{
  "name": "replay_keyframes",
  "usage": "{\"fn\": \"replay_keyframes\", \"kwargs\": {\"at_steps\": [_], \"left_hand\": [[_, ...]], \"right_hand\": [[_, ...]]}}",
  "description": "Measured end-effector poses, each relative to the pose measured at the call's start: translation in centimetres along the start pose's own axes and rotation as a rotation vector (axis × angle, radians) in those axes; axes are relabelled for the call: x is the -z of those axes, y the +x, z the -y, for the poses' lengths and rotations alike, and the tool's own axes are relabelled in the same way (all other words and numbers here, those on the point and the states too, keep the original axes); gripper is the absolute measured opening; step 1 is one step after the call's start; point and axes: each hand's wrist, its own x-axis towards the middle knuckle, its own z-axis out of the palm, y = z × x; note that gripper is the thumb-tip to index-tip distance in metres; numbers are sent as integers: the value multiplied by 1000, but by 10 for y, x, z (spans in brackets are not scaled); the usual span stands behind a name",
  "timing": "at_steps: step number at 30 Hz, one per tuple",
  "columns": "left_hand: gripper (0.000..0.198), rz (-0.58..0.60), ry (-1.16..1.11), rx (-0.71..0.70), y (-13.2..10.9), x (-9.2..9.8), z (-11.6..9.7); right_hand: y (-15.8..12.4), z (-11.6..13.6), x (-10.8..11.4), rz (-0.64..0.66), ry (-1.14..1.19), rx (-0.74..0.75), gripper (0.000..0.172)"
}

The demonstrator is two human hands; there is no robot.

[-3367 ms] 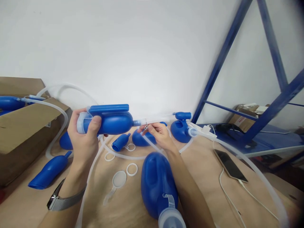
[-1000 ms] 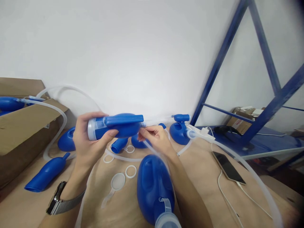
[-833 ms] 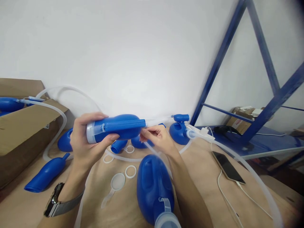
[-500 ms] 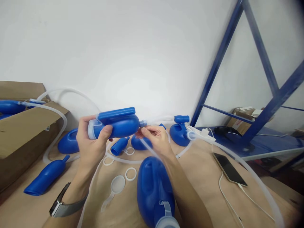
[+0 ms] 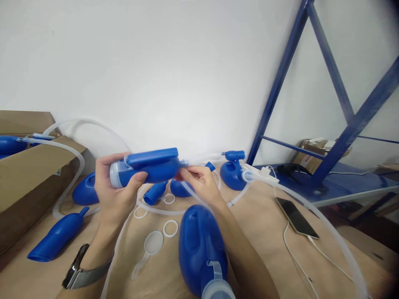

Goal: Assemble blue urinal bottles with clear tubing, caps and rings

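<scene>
The blue bottle (image 5: pixel 152 170) is held off the counter (image 5: pixel 264 253), lying level, its pale capped end toward the person's left and its small nozzle (image 5: pixel 183 163) toward their right. The left hand (image 5: pixel 115 195) is wrapped around the capped end, thumb across the front and fingers behind. The right hand (image 5: pixel 201 185) meets the bottle at the nozzle, its fingertips pinched on the end of a clear tube (image 5: pixel 190 194), which drops away under that hand toward the counter. A wristwatch (image 5: pixel 76 274) sits on the left wrist.

Just below the bottle lie a short blue spout piece (image 5: pixel 155 193) and three white rings (image 5: pixel 171 228), with a clear lid with a tab (image 5: pixel 151 245) a little nearer the person. Below the bottle and closer to the camera, a larger blue bottle (image 5: pixel 199 245) lies on its side between the forearms. To the bottle's left are a long blue funnel piece (image 5: pixel 56 238) and, beyond it, a cardboard box (image 5: pixel 28 178) holding more blue parts. To the bottle's right a squat blue container (image 5: pixel 232 174) stands by the wall with a long tube (image 5: pixel 327 232) running from it. Farther right of the bottle lies a phone (image 5: pixel 296 218) on a white cable (image 5: pixel 299 257), and past that stands a blue rack (image 5: pixel 343 133).
</scene>
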Motion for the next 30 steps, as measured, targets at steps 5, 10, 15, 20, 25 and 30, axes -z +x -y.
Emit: {"fn": "replay_keyframes", "kwargs": {"at_steps": [5, 10, 15, 20, 25, 30], "left_hand": [[53, 142, -95, -284, 11, 9, 4], [56, 216, -53, -382, 18, 14, 6], [50, 262, -64, -175, 17, 18, 9], [46, 154, -40, -82, 14, 17, 5], [47, 216, -38, 75, 14, 17, -3], [44, 247, 109, 38, 15, 20, -14]], "right_hand": [[-5, -3, 7, 90, -36, 121, 131], [-9, -7, 13, 92, -39, 167, 131], [-10, -5, 10, 101, -23, 187, 145], [-4, 5, 1, 49, 33, 87, 151], [-9, 6, 7, 50, -71, -28, 148], [-8, 4, 9, 83, -130, -17, 145]]}}
